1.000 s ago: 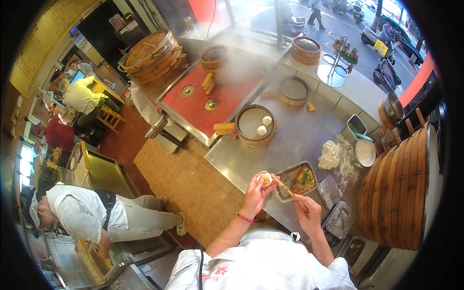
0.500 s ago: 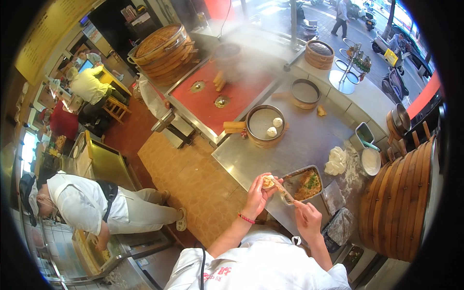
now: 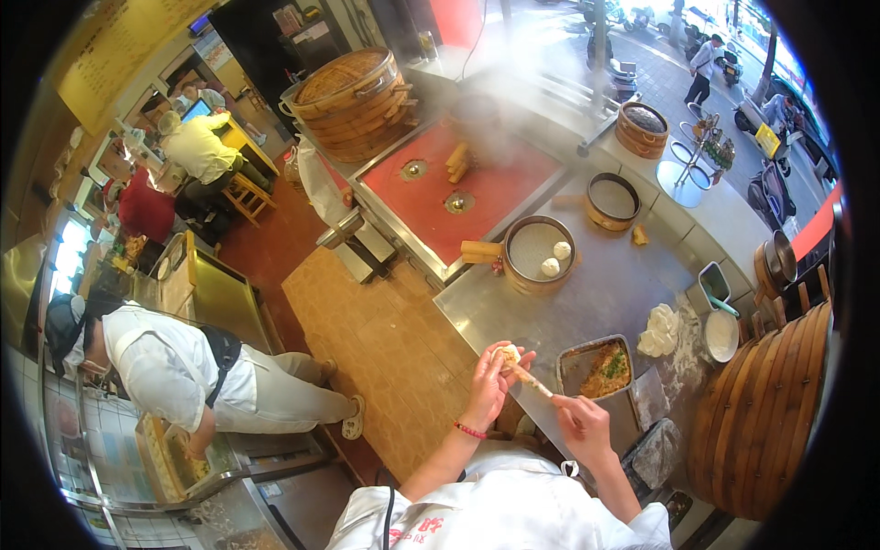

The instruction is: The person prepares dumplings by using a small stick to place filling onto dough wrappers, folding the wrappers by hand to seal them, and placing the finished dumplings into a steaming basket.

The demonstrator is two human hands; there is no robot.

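Steam hangs over a red-topped cooking station [image 3: 403,206] in a busy kitchen beside the street, and a brushed-metal desk [image 3: 610,289] runs from it toward the person. Over the desk's near edge, the left hand [image 3: 490,390] grasps a dough wrapper [image 3: 506,356] cupped in its fingers, with orange-brown filling on it; the right hand [image 3: 584,427] is closed around a narrow spatula [image 3: 532,379], whose far end meets the wrapper. The step in hand looks like pressing filling into the dough. To do it well, I would keep the left palm hollow so the wrapper stays a shallow cup, lay the spatula nearly flat, press toward the centre and leave the rim clean, since a greasy edge would probably pinch poorly; too hard a push could tear the dough. Just beyond the spatula, a metal tray [image 3: 574,369] holds similar filling [image 3: 605,371] topped with chopped green, heaped toward its right side, within easy reach. Farther off, a round steamer basket [image 3: 524,249] carries two white buns [image 3: 562,249] set near its right side. To the tray's right lie pale dough pieces [image 3: 659,332], a bowl [image 3: 707,346] of white powder, probably flour, and a metal container [image 3: 711,278] with a teal-handled tool [image 3: 724,306] leaning out.
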